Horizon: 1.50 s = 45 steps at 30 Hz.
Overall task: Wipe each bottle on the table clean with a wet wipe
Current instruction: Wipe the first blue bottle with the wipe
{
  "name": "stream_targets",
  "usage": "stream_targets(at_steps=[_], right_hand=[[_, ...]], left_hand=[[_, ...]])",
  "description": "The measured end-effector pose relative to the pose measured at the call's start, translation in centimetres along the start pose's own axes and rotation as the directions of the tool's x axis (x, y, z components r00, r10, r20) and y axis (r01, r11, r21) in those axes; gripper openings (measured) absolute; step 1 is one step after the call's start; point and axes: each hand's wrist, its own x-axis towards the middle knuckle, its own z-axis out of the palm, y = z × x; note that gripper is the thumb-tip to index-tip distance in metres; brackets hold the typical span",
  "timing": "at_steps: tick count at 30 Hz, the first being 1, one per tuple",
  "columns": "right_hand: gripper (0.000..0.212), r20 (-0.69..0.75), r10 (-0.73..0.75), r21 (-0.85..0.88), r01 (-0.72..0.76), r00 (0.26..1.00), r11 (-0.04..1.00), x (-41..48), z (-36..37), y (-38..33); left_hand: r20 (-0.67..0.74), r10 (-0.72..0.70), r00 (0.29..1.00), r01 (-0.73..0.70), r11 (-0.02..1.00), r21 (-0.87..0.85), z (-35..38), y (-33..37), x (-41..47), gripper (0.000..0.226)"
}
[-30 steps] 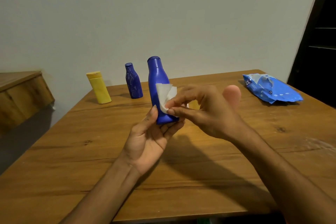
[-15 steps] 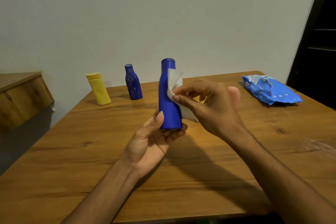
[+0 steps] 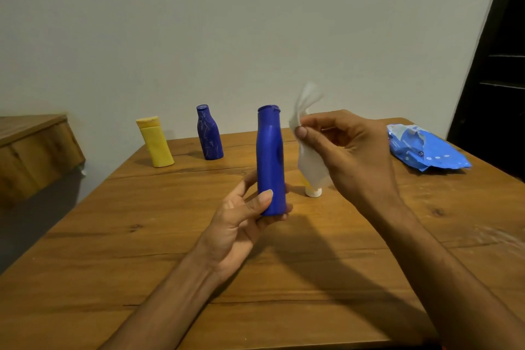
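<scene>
Now left hand (image 3: 241, 221): fingers (image 3: 245, 183) gripping blue bottle (image 3: 270, 156) at base, holding it upright above desk (image 3: 142, 236).
Right hand (image 3: 349, 156): thumb and fingers pinching wet wipe (image 3: 308, 162), just beside bottle's neck, apart.

Table (image 3: 113, 236) carries yellow bottle (image 3: 155, 142), patterned bottle (image 3: 209, 133), white-capped tube (image 3: 313, 192), wipes pack (image 3: 423, 150).
</scene>
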Motion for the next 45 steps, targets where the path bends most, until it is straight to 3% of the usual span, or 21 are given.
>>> stream_targets(at_steps=[3, 6, 13, 19, 25, 28, 45], right_hand=[[0.014, 0.180, -0.014, -0.026, 0.019, 0.984, 0.999, -0.2, 0.0, -0.5], [0.013, 0.284, -0.066, -0.102, 0.099, 0.956, 0.990, -0.8, 0.7, -0.8], [0.017, 0.299, -0.095, -0.175, 0.152, 0.949, 0.973, -1.6, 1.9, -0.1], [0.016, 0.205, -0.056, -0.211, 0.100, 0.977, 0.972, -1.8, 2.1, 0.4], [0.008, 0.142, 0.014, -0.199, 0.015, 0.990, 0.980, -1.3, 1.8, 1.2], [0.009, 0.137, 0.029, -0.184, -0.003, 0.990, 0.983, -1.2, 1.9, 1.2], [0.008, 0.108, 0.057, -0.193, -0.035, 0.992, 0.981, -1.1, 1.8, 1.2]], left_hand=[[-0.099, 0.061, 0.993, -0.047, 0.989, 0.138, -0.1, 0.0, 0.3, 0.102], [-0.135, 0.132, 0.982, -0.090, 0.956, 0.278, -0.3, -0.3, 0.4, 0.085], [-0.189, 0.172, 0.967, -0.078, 0.903, 0.422, -0.1, -0.4, 0.3, 0.087], [-0.118, 0.073, 0.990, -0.044, 0.972, 0.232, 0.6, -0.2, 0.0, 0.099], [-0.044, 0.014, 0.999, -0.018, 0.995, -0.102, 1.1, 0.4, -0.1, 0.049], [-0.039, -0.007, 0.999, 0.000, 0.982, -0.189, 1.2, 0.6, -0.2, 0.044], [0.002, 0.003, 1.000, -0.003, 0.990, -0.143, 0.5, 0.1, 0.1, 0.047]])
